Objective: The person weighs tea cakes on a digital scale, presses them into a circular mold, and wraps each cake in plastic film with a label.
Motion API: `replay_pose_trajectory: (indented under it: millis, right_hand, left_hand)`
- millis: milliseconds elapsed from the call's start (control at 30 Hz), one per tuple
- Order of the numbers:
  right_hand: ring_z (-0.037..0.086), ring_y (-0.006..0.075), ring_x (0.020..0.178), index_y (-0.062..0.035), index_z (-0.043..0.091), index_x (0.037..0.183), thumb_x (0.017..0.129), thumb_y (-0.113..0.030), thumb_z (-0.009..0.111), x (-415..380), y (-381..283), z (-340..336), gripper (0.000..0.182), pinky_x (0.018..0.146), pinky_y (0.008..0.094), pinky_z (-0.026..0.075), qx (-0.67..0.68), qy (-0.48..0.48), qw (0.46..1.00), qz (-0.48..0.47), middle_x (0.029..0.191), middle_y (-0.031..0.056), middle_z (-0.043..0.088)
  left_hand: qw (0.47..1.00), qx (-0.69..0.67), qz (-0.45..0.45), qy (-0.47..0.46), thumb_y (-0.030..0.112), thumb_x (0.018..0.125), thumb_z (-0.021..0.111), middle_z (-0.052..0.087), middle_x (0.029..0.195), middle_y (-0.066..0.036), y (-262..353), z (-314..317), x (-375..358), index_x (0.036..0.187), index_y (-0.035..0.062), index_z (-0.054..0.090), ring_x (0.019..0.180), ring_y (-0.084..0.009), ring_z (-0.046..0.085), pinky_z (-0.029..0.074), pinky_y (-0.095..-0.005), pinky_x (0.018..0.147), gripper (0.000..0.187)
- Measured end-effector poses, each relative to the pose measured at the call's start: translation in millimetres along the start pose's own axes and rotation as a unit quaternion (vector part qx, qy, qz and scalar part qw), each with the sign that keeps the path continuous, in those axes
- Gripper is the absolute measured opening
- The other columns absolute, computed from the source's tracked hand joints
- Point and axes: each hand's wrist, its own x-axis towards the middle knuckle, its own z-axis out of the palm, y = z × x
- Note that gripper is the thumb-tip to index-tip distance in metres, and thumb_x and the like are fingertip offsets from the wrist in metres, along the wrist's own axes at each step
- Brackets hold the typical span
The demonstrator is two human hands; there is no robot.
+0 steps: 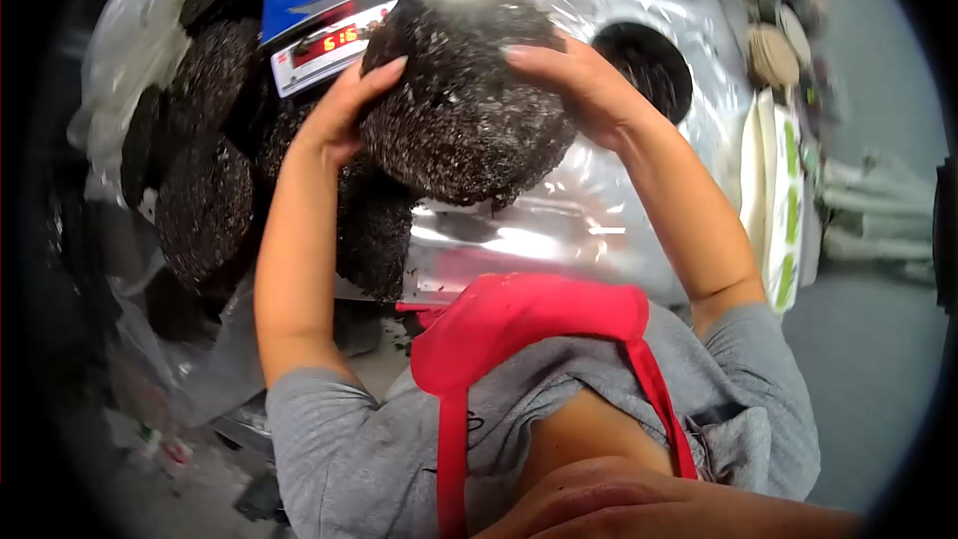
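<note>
A large, round, blackish cake of dried seaweed (469, 100) is between my two hands, tilted up above the table. My left hand (349, 110) grips its left edge, thumb on the near face and the other fingers mostly hidden behind. On the upper right edge, my right hand (584, 85) holds it the same way. Just beyond my left hand stands a weighing scale (334, 15) with a blue top and a lit red display. Several more dark seaweed cakes (205, 200) are heaped to the left, and some lie under my left forearm.
Clear plastic bags (529, 250) spread shiny over the table below and right of the cake. A round black dish-like thing (644, 70) lies beyond my right wrist. At the right edge is a stack of white and green packaging (778, 200). Crumpled clear plastic (200, 359) hangs at the lower left.
</note>
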Motion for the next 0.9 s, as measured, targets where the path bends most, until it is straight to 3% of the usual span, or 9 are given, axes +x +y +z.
replay_pose_trajectory:
  millis: [67, 100, 200, 367, 500, 567, 633, 700, 900]
  right_hand:
    - [0.064, 0.0241, 0.109, 0.0057, 0.038, 0.139, 0.078, -0.036, 0.084, -26.8, 11.5, -11.0, 0.086, 0.094, 0.0352, 0.053, -0.027, 0.066, 0.997, 0.011, 0.123, 0.0202, 0.061]
    - [0.046, 0.0301, 0.132, -0.0001, 0.033, 0.148, 0.077, -0.048, 0.081, -38.6, 25.5, -23.3, 0.099, 0.113, 0.0407, 0.035, -0.072, 0.071, 0.995, 0.027, 0.142, 0.0241, 0.047]
    - [0.034, 0.0348, 0.142, 0.0004, 0.032, 0.149, 0.075, -0.052, 0.082, -90.2, 34.8, -33.4, 0.104, 0.117, 0.045, 0.027, -0.114, 0.155, 0.98, -0.051, 0.147, 0.0278, 0.041]
    - [0.063, 0.0271, 0.111, 0.0042, 0.042, 0.139, 0.075, -0.038, 0.085, -114.8, -53.1, -80.5, 0.088, 0.097, 0.0375, 0.05, -0.125, 0.186, 0.95, -0.216, 0.125, 0.0214, 0.062]
    - [0.068, 0.028, 0.103, -0.0004, 0.053, 0.134, 0.078, -0.038, 0.081, -55.0, -37.2, -207.3, 0.073, 0.092, 0.0378, 0.052, -0.249, 0.262, 0.915, -0.18, 0.12, 0.02, 0.066]
    - [0.065, 0.0312, 0.11, -0.0005, 0.052, 0.137, 0.078, -0.039, 0.08, -47.6, 4.2, -234.0, 0.076, 0.097, 0.0393, 0.049, -0.412, 0.309, 0.857, -0.021, 0.126, 0.0228, 0.063]
    - [0.058, 0.0342, 0.122, 0.0007, 0.043, 0.144, 0.076, -0.046, 0.079, -48.7, 10.5, -232.4, 0.09, 0.103, 0.0385, 0.044, -0.38, 0.318, 0.862, -0.108, 0.132, 0.0268, 0.059]
    - [0.058, 0.0356, 0.122, 0.0018, 0.042, 0.144, 0.074, -0.049, 0.08, -53.5, 1.4, -218.3, 0.094, 0.103, 0.0388, 0.044, -0.357, 0.259, 0.892, -0.096, 0.134, 0.0268, 0.056]
    - [0.059, 0.0365, 0.118, -0.0097, 0.04, 0.15, 0.073, -0.031, 0.072, -39.2, 9.2, -221.3, 0.085, 0.099, 0.0413, 0.048, -0.507, 0.303, 0.806, -0.036, 0.132, 0.0257, 0.055]
  left_hand:
    - [0.999, -0.03, -0.008, 0.016, 0.028, 0.089, 0.071, 0.063, 0.128, -0.011, -28.4, 10.0, -13.7, 0.141, 0.0058, 0.047, 0.114, -0.0244, 0.063, 0.052, -0.0397, 0.097, 0.061]
    - [0.998, -0.03, 0.004, 0.05, 0.022, 0.087, 0.072, 0.063, 0.125, -0.01, -26.5, 33.9, -29.1, 0.14, 0.0061, 0.048, 0.109, -0.0223, 0.065, 0.054, -0.0373, 0.093, 0.06]
    - [0.998, 0.024, 0.002, 0.055, 0.02, 0.086, 0.071, 0.065, 0.123, -0.013, -19.2, 84.4, -41.5, 0.136, 0.0015, 0.05, 0.111, -0.0237, 0.065, 0.054, -0.0391, 0.094, 0.057]
    - [0.991, 0.055, 0.019, -0.121, 0.039, 0.084, 0.074, 0.068, 0.118, -0.013, 51.2, 176.2, 9.9, 0.132, -0.0002, 0.056, 0.105, -0.0251, 0.067, 0.055, -0.0378, 0.09, 0.065]
    - [0.955, 0.226, 0.082, -0.171, 0.048, 0.081, 0.077, 0.068, 0.117, -0.015, -5.9, 186.8, 164.6, 0.127, -0.001, 0.059, 0.098, -0.0208, 0.068, 0.052, -0.0333, 0.093, 0.07]
    - [0.926, 0.361, 0.112, -0.009, 0.046, 0.079, 0.081, 0.068, 0.118, -0.016, -44.3, 194.3, 182.9, 0.129, -0.0036, 0.056, 0.105, -0.023, 0.066, 0.05, -0.0322, 0.095, 0.074]
    - [0.876, 0.43, 0.208, 0.058, 0.046, 0.076, 0.084, 0.067, 0.119, -0.019, -51.9, 198.0, 173.3, 0.131, -0.0051, 0.053, 0.112, -0.0261, 0.064, 0.049, -0.034, 0.097, 0.081]
    - [0.877, 0.444, 0.172, 0.066, 0.049, 0.077, 0.08, 0.068, 0.116, -0.021, -50.3, 196.9, 165.8, 0.128, -0.0048, 0.053, 0.109, -0.0345, 0.067, 0.053, -0.0408, 0.091, 0.079]
    - [0.8, 0.568, 0.195, 0.025, 0.052, 0.076, 0.081, 0.069, 0.109, -0.024, -40.4, 202.3, 158.2, 0.123, -0.0042, 0.057, 0.102, -0.0343, 0.068, 0.053, -0.042, 0.087, 0.077]
